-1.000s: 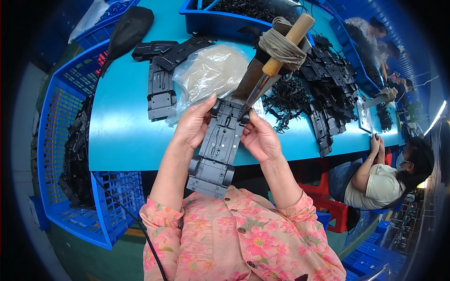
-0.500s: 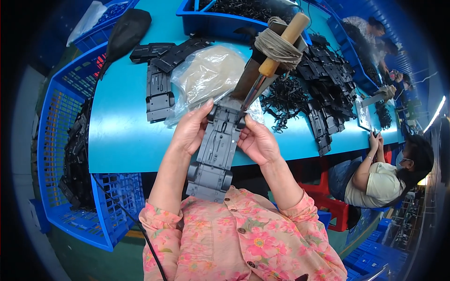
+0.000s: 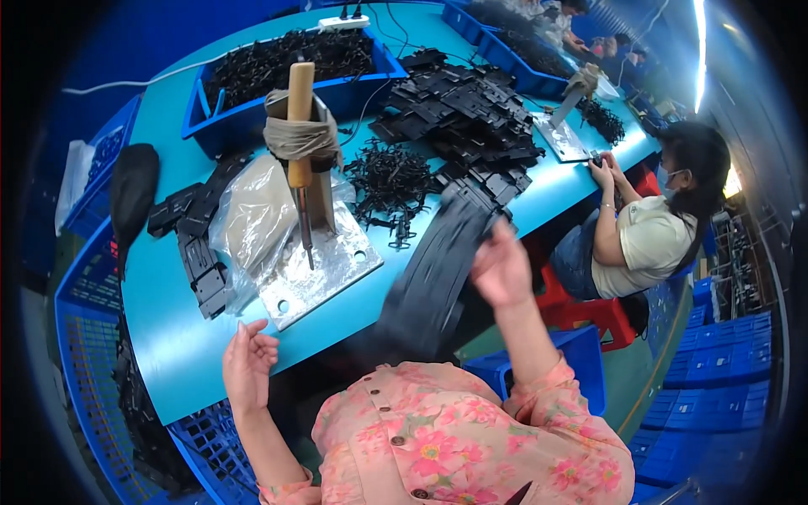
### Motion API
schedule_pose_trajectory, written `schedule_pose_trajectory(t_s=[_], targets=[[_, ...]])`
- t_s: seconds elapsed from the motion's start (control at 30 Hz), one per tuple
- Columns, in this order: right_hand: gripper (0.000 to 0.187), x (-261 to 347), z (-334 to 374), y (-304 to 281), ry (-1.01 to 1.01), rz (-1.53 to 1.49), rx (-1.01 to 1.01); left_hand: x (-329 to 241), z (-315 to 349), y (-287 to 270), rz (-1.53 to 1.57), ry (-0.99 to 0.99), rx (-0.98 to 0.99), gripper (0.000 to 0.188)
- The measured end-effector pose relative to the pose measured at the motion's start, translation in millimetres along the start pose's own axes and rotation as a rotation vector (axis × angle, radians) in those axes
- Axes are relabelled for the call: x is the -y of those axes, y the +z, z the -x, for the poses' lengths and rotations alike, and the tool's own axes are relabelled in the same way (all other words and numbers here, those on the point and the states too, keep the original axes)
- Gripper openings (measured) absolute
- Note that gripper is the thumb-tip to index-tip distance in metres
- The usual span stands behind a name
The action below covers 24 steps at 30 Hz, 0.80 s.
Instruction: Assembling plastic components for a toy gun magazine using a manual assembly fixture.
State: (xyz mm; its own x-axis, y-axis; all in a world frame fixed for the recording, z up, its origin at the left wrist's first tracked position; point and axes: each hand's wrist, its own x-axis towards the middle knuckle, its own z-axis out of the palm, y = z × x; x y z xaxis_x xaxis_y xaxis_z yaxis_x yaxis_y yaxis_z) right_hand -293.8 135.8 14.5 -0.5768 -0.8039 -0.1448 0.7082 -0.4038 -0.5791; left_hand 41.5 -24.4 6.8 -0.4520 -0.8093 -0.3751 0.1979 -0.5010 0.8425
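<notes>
Black panel [image 3: 433, 273] blurred; blue crate [image 3: 84, 341] partly hidden under tabletop [image 3: 177, 370].

Tube light [image 3: 700, 55] glaring white at upper right, sheen on turquoise tabletop [image 3: 164, 353] and metal plate [image 3: 337, 271], black part [image 3: 433, 273] and right hand [image 3: 503, 265] blurred, fisheye edges bent, corners black.
</notes>
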Motion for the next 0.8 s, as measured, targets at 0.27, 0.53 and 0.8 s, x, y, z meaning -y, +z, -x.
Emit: schedule_pose_trajectory(t_s=[0.27,0.53,0.8], targets=[[0.019,139.2,-181.7,-46.9,-0.231,-0.253,0.243,5.7,18.2,-15.7,0.154,0.037,-0.113,0.031],[0.027,134.7,-189.9,-6.9,-0.263,0.202,-0.084,2.5,6.8,-40.7,-0.104,0.239,-0.365,0.029],[0.019,7.4,-49.5,23.3,0.034,0.823,0.107,-22.0,-78.9,-51.7,-1.386,0.780,-0.673,0.050]])
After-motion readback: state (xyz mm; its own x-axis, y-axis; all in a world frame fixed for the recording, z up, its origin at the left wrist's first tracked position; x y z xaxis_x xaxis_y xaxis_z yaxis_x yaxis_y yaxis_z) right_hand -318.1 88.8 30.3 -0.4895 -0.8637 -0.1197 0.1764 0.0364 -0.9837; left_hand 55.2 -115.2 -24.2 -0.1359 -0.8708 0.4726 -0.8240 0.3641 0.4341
